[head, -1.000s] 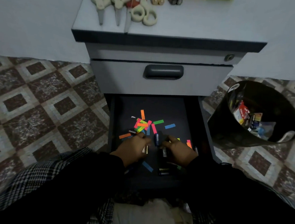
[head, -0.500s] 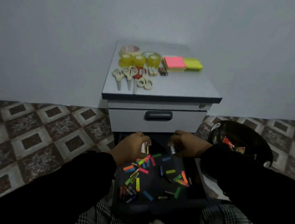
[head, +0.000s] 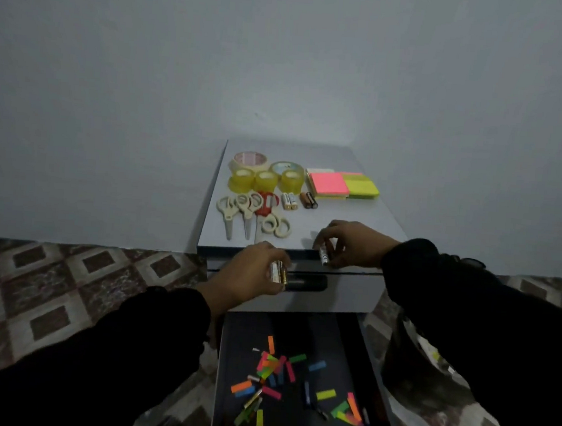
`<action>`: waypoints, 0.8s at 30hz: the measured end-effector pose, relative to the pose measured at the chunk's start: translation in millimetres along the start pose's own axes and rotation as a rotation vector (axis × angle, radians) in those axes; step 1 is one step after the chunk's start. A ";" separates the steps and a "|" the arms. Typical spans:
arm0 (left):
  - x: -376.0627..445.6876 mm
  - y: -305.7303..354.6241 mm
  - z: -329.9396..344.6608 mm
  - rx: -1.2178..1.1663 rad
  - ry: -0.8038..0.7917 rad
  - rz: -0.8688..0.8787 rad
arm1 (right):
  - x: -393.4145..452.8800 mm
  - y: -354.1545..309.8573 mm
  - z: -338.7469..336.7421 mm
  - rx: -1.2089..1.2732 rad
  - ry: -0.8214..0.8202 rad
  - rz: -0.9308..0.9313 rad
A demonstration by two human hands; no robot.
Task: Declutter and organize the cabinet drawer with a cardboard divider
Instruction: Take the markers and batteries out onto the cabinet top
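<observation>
Batteries lifted from the open drawer toward the cabinet top.

The cabinet [head: 356, 215] stands against the wall, its bottom drawer [head: 296, 341] pulled out and strewn with coloured paper strips [head: 273, 363] and a few loose batteries; no cardboard divider is in view. On top lie tape rolls [head: 265, 178], scissors [head: 246, 213], sticky notes [head: 342, 184] and two pairs of sorted batteries [head: 299, 200]. The left hand [head: 251, 277] is curled round a small bunch of batteries in front of the upper drawer handle; the right hand [head: 347, 245] pinches one battery at the cabinet's front edge. Risk, as I judge it: round cells set near that edge may roll off into the drawer or onto the floor, and the left hand's loose bunch could slip apart.
</observation>
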State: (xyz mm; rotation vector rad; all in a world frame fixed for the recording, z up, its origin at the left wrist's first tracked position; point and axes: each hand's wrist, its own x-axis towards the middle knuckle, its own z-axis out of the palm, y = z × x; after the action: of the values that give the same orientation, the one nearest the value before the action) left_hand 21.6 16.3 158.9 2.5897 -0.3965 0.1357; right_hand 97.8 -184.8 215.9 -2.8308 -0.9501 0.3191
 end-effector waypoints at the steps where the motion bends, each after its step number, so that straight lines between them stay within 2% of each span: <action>1: 4.5 -1.5 -4.7 -0.004 0.009 0.003 | 8.8 0.2 -4.6 0.005 0.005 0.007; 13: 42.2 -42.5 -45.9 -0.032 0.060 -0.049 | 119.0 16.8 -40.7 -0.019 0.076 0.052; 21: 58.0 -56.8 -56.3 -0.044 0.052 -0.067 | 145.6 22.1 -35.2 0.035 0.071 0.068; 24: 67.9 -54.4 -57.6 -0.032 0.038 -0.059 | 145.8 24.1 -33.4 0.086 0.115 0.077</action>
State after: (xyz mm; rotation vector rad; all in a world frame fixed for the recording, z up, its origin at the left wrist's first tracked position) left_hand 101.7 73.0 194.4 2.5599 -0.3063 0.1570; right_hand 233.3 -117.4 220.8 -2.7776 -0.7872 0.1980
